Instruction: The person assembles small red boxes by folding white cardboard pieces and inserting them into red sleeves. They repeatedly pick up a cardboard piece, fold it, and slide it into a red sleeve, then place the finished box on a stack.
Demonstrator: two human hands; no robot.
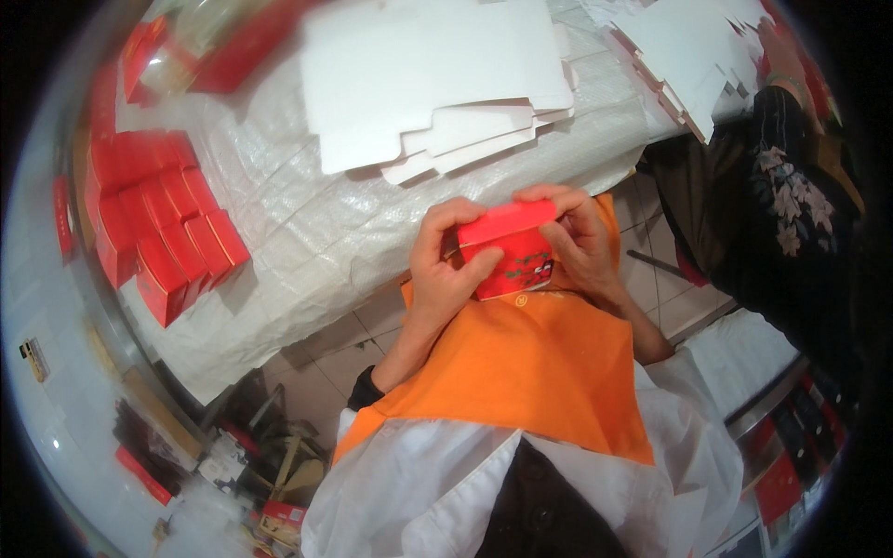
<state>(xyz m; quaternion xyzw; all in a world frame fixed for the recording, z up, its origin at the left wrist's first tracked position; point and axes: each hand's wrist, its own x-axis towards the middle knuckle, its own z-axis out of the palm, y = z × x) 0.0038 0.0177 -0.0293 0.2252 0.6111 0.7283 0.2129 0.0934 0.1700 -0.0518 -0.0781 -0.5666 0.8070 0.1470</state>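
Both hands hold a small red cardboard box [513, 258] with a printed green and white pattern, just beyond the table's near edge and above my orange apron [509, 370]. My left hand [450, 258] grips its left side, thumb across the front face and fingers behind. At the right side, my right hand [582, 240] has its fingers on the top flap [508, 220] and its thumb at the front upper corner. The flap lies folded over the top edge; whether it is tucked in cannot be seen. The box's back is hidden.
White flat box blanks [432, 70] lie stacked on the plastic-covered table [293, 265]. Folded red boxes [167, 223] stand in rows at the left. Another person's sleeve [795, 195] and hand are at the right, by more blanks [691, 56]. A padded bench [743, 356] stands right.
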